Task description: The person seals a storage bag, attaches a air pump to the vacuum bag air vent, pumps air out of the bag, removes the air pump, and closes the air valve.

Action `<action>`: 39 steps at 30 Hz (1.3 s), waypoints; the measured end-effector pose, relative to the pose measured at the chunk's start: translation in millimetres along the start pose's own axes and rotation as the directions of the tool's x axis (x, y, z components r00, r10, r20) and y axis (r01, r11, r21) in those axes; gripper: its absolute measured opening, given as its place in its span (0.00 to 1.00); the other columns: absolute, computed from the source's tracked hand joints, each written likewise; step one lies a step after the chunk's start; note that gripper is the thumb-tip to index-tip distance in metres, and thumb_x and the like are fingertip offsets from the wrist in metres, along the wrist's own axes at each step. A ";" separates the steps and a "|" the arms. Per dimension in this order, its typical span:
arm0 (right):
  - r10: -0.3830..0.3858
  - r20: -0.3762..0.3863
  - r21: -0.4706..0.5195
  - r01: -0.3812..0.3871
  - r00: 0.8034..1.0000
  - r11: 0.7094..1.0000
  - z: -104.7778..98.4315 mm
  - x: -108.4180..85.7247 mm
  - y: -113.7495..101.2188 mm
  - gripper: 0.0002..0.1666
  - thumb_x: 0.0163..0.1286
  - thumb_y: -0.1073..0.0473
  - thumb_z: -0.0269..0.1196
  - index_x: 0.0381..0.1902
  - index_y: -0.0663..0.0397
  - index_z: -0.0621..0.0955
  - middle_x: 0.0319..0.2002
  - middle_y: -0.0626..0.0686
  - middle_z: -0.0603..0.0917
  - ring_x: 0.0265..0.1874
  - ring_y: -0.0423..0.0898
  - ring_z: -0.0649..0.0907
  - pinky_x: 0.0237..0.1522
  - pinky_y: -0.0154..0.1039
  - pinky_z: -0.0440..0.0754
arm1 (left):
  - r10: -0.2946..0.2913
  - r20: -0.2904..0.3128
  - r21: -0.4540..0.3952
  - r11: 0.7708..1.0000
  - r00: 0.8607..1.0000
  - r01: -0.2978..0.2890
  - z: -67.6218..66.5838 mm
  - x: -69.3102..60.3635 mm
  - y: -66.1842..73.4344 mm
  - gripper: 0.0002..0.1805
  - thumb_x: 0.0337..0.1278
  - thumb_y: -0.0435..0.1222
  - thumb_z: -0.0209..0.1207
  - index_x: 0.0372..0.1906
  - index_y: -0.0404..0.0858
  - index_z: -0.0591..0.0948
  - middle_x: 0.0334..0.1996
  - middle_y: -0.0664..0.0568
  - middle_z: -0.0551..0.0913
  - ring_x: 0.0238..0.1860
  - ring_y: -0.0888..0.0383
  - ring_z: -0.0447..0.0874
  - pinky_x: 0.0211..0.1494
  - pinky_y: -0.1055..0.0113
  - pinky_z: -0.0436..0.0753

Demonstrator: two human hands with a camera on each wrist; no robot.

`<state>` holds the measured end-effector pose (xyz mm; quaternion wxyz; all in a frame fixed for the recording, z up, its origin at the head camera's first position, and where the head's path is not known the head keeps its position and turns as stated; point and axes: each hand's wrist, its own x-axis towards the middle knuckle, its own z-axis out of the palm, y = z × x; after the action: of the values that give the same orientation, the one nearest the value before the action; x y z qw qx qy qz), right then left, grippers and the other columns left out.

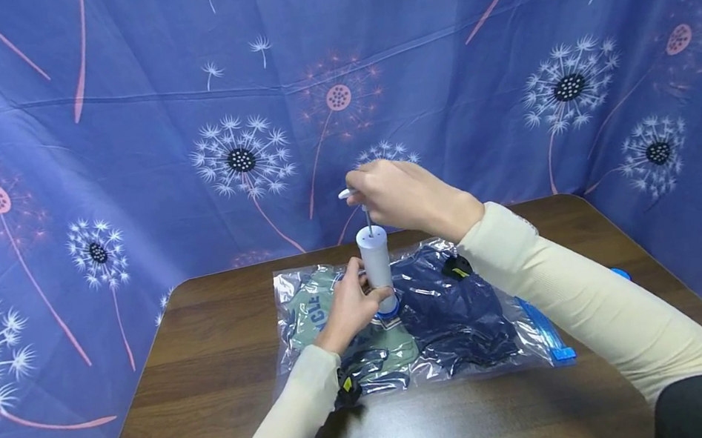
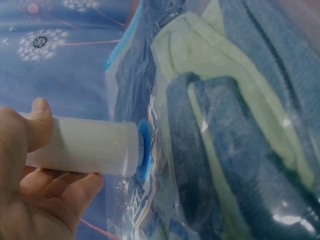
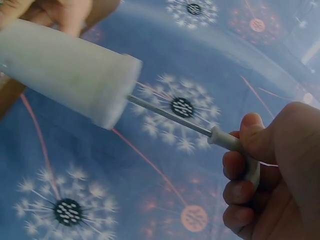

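Note:
A white hand pump (image 1: 376, 264) stands upright on the blue valve (image 1: 388, 309) of a clear plastic bag (image 1: 436, 372) holding folded green and dark blue clothes (image 1: 447, 303). My left hand (image 1: 352, 301) grips the pump's barrel, thumb and fingers round it; in the left wrist view the barrel (image 2: 92, 145) meets the blue valve ring (image 2: 145, 150). Above it, my right hand (image 1: 404, 193) grips the white pump handle (image 1: 347, 193). The right wrist view shows the fingers curled round the handle (image 3: 252, 172), with the metal rod (image 3: 170, 116) drawn partly out of the barrel.
The bag lies flat on a brown wooden table (image 1: 193, 391), its blue zip edge with a slider (image 1: 562, 353) at the right. A blue round item (image 1: 620, 274) is partly hidden behind the right sleeve. A blue patterned cloth (image 1: 176, 124) hangs behind the table.

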<state>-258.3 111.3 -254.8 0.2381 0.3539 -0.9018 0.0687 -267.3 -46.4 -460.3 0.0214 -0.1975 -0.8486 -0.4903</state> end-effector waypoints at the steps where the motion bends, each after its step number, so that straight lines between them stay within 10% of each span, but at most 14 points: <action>1: -0.009 -0.022 -0.009 0.009 1.000 1.000 -4.0 1.2 0.3 0.10 0.77 0.61 0.62 0.32 0.57 0.79 0.31 0.53 0.85 0.27 0.47 0.85 0.25 0.39 0.81 | 0.002 -0.001 0.002 1.000 1.000 -0.002 0.0 -0.1 0.2 0.25 0.57 0.33 0.72 0.52 0.38 0.69 0.52 0.34 0.87 0.54 0.48 0.89 0.51 0.56 0.89; 16: -0.090 -0.270 -0.092 0.067 0.959 0.993 -20.2 9.1 2.2 0.11 0.79 0.61 0.59 0.40 0.64 0.82 0.32 0.57 0.80 0.29 0.52 0.77 0.33 0.43 0.83 | -0.001 -0.002 0.006 1.000 1.000 0.001 -0.1 -1.9 -1.0 0.25 0.59 0.34 0.72 0.54 0.39 0.69 0.55 0.33 0.85 0.58 0.46 0.87 0.54 0.54 0.88; 39: 0.019 0.092 0.027 -0.021 0.996 0.999 46.8 -18.3 -6.2 0.08 0.66 0.74 0.64 0.40 0.61 0.79 0.37 0.57 0.86 0.36 0.50 0.88 0.36 0.40 0.89 | -0.003 -0.014 0.012 1.000 1.000 0.003 1.1 0.8 -1.3 0.26 0.57 0.33 0.73 0.55 0.35 0.70 0.52 0.33 0.87 0.55 0.47 0.88 0.53 0.56 0.88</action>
<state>-260.3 104.1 -304.9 0.1908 0.3510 -0.9143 0.0674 -268.3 -45.8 -461.8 0.0277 -0.1925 -0.8516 -0.4867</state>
